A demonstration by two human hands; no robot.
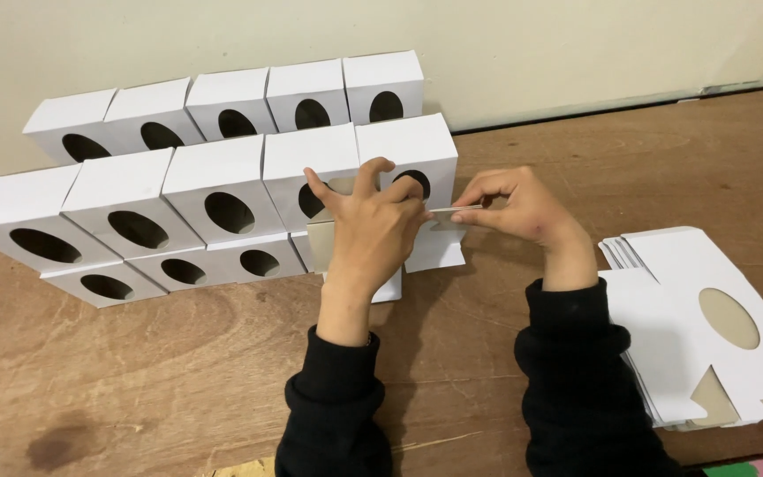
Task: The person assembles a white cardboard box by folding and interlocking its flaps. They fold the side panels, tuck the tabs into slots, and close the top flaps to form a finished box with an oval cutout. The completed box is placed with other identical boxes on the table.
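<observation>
A: Fingers first, quick.
B: My left hand is curled round the half-folded white box, thumb and two fingers raised off it. My right hand pinches a flap edge between thumb and fingertips.

A: Where's the box?
B: Between both hands, just above the wooden table, right in front of the stacked boxes.

A: Around it?
B: The finished white boxes with oval holes stand in rows against the wall. A pile of flat box blanks lies by my right forearm. Black sleeves on both arms.
</observation>
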